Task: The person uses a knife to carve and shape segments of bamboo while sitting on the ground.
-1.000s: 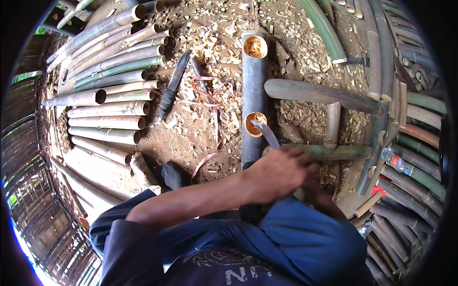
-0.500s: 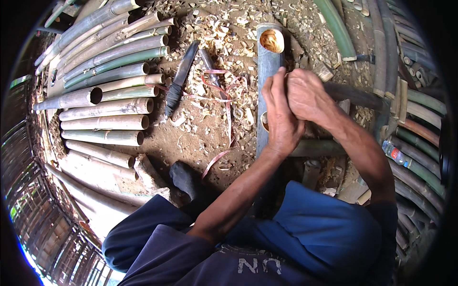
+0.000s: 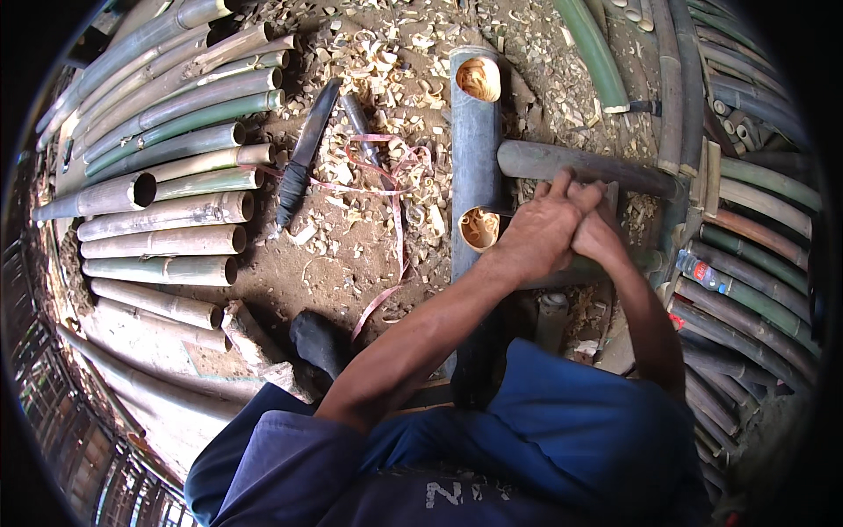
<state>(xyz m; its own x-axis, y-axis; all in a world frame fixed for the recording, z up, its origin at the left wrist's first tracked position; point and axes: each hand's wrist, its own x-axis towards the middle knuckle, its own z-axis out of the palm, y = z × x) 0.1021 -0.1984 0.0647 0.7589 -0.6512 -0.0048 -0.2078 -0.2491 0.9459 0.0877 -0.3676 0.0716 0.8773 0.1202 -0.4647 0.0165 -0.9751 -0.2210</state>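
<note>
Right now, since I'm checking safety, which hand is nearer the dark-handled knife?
Left. The left hand is well right of the knife, beyond the bamboo tube; the right hand lies farther right, against the left one.

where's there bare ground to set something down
The barest dirt lies between the cut bamboo pieces, the knife, the pink ribbon and the dark-covered foot, with some scattered chips. It's crowded around the left hand, right hand and bamboo frame; shavings lie thick beyond the knife.

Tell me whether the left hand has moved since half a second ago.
Yes: right and somewhat toward the person. Judged against the dark tube, the left hand was over it; now it is mostly right of it.
</note>
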